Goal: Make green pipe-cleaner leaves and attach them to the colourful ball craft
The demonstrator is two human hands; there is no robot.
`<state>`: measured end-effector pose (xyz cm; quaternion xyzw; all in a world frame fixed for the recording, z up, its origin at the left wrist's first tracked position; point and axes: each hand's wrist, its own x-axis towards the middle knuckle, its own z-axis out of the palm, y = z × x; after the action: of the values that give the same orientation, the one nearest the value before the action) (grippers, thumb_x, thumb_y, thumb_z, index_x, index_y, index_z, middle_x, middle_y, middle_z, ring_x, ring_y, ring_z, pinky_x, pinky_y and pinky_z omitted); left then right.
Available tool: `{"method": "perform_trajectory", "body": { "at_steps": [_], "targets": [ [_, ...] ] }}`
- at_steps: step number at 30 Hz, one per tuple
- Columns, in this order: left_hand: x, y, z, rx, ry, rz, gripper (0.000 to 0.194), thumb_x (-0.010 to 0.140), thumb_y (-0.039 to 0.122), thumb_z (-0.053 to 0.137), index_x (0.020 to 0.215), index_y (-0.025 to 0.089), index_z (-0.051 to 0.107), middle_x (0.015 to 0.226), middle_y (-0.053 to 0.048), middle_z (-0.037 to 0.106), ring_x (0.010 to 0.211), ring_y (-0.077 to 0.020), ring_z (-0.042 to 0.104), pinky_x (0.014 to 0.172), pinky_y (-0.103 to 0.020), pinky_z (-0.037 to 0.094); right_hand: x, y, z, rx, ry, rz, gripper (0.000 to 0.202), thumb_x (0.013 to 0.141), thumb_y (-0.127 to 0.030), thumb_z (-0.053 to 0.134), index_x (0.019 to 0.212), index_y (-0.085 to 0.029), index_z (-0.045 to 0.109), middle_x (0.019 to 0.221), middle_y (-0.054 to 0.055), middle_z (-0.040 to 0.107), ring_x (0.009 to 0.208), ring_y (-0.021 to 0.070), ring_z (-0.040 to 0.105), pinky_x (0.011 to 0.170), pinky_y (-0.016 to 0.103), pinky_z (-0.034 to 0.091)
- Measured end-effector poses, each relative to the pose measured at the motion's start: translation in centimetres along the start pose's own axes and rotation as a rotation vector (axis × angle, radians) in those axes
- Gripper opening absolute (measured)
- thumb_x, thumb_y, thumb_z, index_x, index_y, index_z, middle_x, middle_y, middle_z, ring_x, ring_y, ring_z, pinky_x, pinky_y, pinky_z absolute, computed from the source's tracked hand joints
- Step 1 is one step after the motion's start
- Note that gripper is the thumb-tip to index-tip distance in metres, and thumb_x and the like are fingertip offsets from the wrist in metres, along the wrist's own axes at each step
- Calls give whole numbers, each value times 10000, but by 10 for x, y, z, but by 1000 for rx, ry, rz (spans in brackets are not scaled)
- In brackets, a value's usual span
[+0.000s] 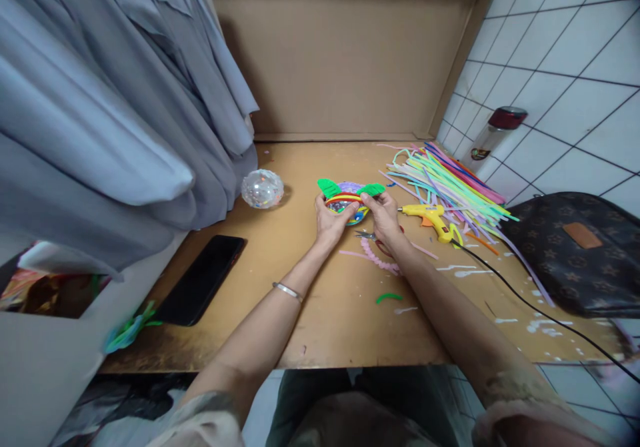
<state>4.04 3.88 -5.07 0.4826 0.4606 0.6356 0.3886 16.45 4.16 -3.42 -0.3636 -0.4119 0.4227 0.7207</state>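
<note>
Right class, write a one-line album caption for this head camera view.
Both hands, left hand and right hand, hold a colourful pipe-cleaner craft above a wooden table, glue gun alongside.

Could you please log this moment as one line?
left hand: holds pipe-cleaner craft | right hand: pinches its green leaf | glue gun: beside right hand, on table

Even soft light, warped blurry edges

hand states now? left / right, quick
Left hand: closed on the pipe-cleaner craft piece, gripping its left side.
Right hand: closed on the same craft piece, fingers pinching its right side by the green leaf.
</note>
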Motion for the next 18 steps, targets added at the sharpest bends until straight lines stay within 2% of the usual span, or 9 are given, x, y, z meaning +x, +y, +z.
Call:
{"method": "perform_trajectory", "body": {
  "at_steps": [6,18],
  "targets": [
    [-4,13,3,5,30,-55,777,579,389,907,1216,206,501,1184,-108,664,1052,-243,681,966,-377,524,2,3,3,35,29,49,373,547,-396,884,799,-235,661,800,-17,712,794,165,634,851,341,516],
    [-9,17,3,39,38,-61,748,620,402,877,1216,201,472,1226,-135,641,1076,-253,671,979,-394,520,4,4,6,107,11,113,335,538,-345,892,747,-228,657,748,-41,698,719,138,608,779,312,513]
  ]
}}
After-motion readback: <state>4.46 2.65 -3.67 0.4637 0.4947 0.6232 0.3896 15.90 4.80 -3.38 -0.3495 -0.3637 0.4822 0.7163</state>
